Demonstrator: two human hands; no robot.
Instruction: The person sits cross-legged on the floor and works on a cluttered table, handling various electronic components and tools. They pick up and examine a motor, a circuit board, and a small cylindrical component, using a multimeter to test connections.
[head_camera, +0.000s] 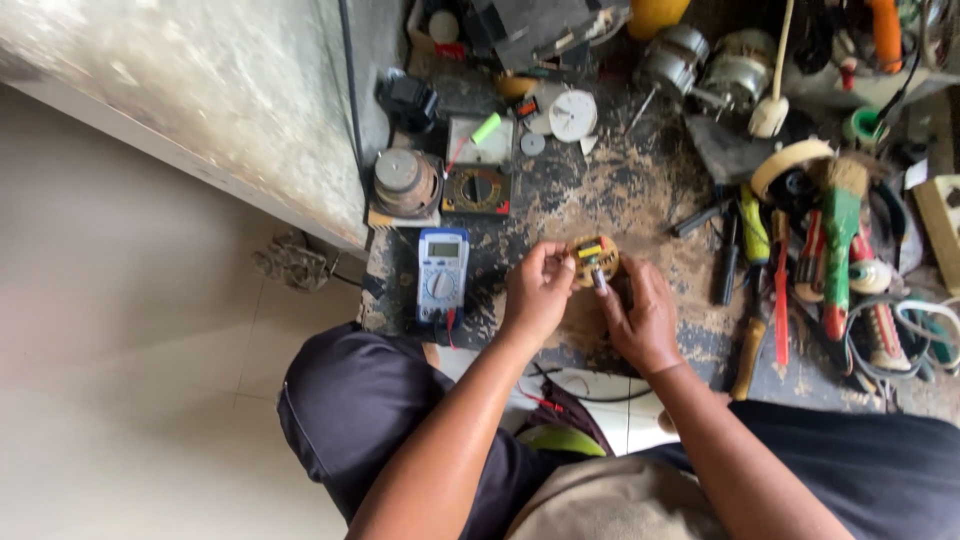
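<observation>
While gripped by both hands (590, 295): round yellow part (594, 259).

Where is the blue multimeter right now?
In the head view, the blue multimeter lies on the workbench, just left of the left hand, below the brown analogue meter.
</observation>
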